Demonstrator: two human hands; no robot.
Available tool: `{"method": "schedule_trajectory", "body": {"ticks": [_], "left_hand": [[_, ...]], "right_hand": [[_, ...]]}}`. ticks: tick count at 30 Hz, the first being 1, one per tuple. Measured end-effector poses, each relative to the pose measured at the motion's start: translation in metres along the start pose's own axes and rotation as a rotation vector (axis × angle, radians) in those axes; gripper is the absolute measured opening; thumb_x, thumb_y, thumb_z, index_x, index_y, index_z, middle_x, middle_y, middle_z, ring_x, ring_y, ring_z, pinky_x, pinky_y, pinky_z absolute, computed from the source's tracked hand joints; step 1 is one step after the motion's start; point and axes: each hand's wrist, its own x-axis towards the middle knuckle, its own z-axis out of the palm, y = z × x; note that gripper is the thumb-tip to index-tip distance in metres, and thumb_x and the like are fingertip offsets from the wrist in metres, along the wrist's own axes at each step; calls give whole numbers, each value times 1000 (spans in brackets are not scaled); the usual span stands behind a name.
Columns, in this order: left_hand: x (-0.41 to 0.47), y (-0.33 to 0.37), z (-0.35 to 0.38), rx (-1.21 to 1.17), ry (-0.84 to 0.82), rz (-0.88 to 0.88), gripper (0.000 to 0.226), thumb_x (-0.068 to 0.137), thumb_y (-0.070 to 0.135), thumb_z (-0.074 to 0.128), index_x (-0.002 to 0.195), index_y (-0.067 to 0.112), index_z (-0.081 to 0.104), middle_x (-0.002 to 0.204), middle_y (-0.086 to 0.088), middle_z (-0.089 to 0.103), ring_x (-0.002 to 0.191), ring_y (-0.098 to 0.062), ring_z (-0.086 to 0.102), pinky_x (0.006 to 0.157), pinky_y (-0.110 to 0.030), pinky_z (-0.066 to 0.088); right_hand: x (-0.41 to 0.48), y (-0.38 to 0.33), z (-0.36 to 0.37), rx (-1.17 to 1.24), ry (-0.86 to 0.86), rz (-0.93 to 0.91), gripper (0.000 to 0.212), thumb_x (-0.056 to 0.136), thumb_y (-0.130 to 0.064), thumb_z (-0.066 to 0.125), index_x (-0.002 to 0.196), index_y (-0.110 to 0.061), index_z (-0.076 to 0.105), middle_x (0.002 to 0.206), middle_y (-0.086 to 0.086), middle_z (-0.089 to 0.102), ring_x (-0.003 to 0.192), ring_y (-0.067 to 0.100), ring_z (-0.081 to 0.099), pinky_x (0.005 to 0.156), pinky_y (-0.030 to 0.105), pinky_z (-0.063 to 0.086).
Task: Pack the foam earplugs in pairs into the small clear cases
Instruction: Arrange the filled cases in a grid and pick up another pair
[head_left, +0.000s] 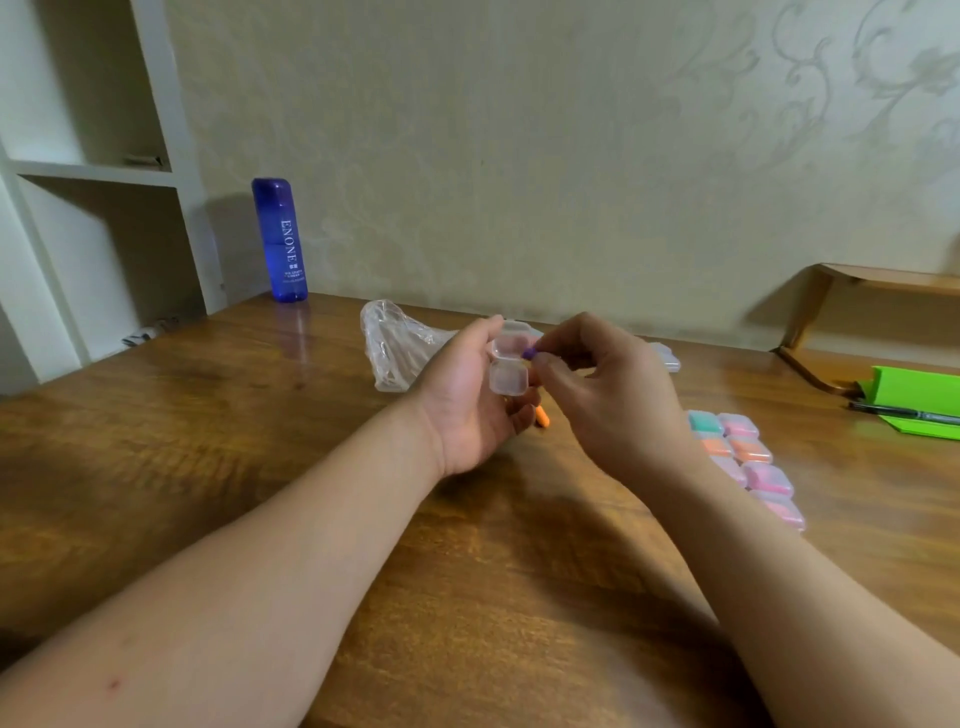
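My left hand grips a small clear case with its hinged lid standing open, held above the wooden table. My right hand pinches a purple foam earplug right at the case's open edge. An orange earplug lies on the table just below my hands. To the right, several closed cases filled with teal, pink and orange earplugs lie in rows. A few more clear cases sit behind my right hand, partly hidden.
A crumpled clear plastic bag lies behind my left hand. A tall blue bottle stands at the back left by the wall. A green folder with a black pen lies at the right edge. White shelves rise on the left.
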Motion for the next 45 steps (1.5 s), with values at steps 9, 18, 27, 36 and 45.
{"method": "schedule_trajectory", "body": {"ticks": [9, 18, 27, 36, 45], "left_hand": [[4, -5, -1, -24, -65, -29, 56, 110, 54, 40, 144, 15, 62, 80, -3, 70, 61, -11, 56, 73, -31, 52], [7, -5, -2, -21, -76, -34, 55, 110, 54, 42, 144, 18, 63, 86, -6, 70, 62, -13, 61, 72, -32, 54], [-2, 1, 4, -42, 55, 14, 51, 110, 51, 42, 120, 13, 75, 93, -11, 62, 69, -17, 55, 65, -30, 46], [-5, 4, 3, -70, 84, 13, 46, 108, 47, 47, 115, 12, 77, 92, -12, 63, 77, -19, 55, 68, -31, 47], [-8, 7, 4, -76, 80, 26, 48, 110, 47, 45, 119, 10, 76, 91, -12, 62, 78, -19, 54, 69, -31, 46]], "right_hand": [[-5, 2, 8, -151, -87, -25, 2, 94, -30, 75, 93, -32, 77, 100, -10, 55, 93, 4, 58, 78, 26, 51], [-7, -1, 8, -145, -126, -31, 5, 97, -31, 73, 100, -33, 76, 104, -11, 56, 96, 5, 60, 81, 31, 57], [14, 20, -14, -118, 41, 25, 12, 102, -26, 64, 104, -27, 76, 104, -7, 66, 95, 8, 63, 80, 28, 48], [26, 63, -41, -623, -106, 152, 26, 101, -23, 58, 117, -35, 74, 130, -3, 66, 121, 21, 57, 99, 45, 52], [24, 49, -33, -839, -340, 237, 24, 94, -43, 64, 116, -41, 73, 130, -4, 58, 131, 23, 44, 92, 42, 35]]}}
